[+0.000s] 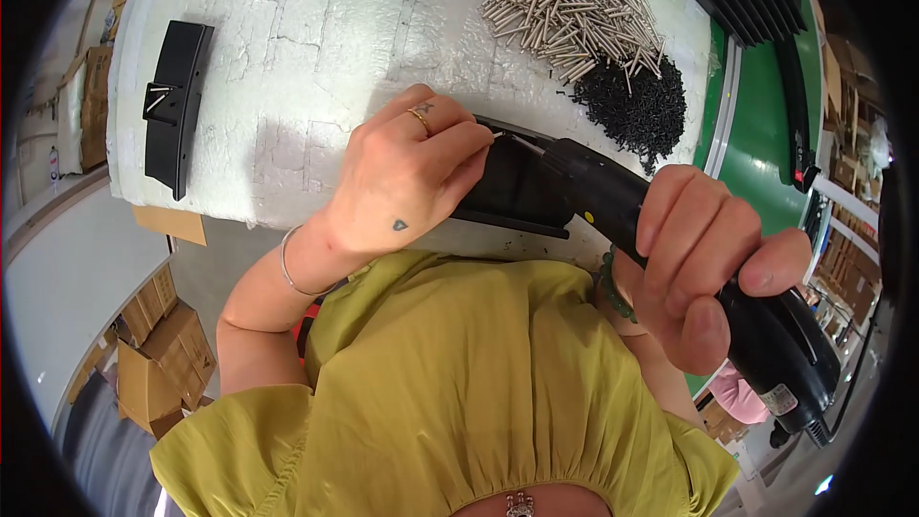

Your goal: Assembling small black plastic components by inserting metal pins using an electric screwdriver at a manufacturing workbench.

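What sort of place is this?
Probably an assembly workshop: there are piles of metal pins and small black parts, plus a power screwdriver in the right hand.

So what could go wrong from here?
The left hand pinches right by the bit of the black power driver in the right hand; a slip might nick a finger.
The black part under them lies at the near side of the white work surface, so a hard push could shift it.
The metal pins meet the small black pieces; a knock may mix them.
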`<state>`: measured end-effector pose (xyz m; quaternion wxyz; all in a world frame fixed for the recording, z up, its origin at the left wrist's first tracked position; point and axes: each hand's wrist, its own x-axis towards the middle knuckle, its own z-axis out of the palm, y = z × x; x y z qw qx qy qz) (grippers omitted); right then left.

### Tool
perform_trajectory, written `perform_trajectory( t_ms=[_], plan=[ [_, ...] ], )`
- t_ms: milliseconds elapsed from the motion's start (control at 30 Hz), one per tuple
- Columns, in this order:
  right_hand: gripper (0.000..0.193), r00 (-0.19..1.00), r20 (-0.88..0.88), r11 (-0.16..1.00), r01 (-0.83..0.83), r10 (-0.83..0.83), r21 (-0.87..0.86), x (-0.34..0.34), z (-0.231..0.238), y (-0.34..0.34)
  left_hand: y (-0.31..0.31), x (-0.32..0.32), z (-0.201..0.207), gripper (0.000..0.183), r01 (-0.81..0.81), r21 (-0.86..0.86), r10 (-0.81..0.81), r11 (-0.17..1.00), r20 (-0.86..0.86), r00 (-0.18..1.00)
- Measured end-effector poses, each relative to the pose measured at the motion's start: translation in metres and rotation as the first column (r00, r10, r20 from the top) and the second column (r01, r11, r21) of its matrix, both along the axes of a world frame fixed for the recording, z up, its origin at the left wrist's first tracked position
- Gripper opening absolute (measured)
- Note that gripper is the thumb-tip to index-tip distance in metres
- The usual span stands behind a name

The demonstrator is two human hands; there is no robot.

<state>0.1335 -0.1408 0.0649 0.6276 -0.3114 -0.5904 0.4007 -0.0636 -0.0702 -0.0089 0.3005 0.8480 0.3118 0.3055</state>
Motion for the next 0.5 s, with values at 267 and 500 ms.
perform_trajectory(
  t_ms=[267,500],
  plan=[
    [0.031,0.999,0.033,1.0,-0.018,0.019,-0.016,0.0024,0.0025,0.0021,-0.0001,0.0033,-0.0028,0.015,-0.004,-0.027,0.005,1.0,0.051,0.999],
    [0.032,0.998,0.051,1.0,-0.021,0.021,-0.007,-0.001,-0.0044,0.0045,-0.0001,0.0017,-0.0059,0.015,0.001,-0.027,0.002,1.0,0.083,0.997]
  ],
)
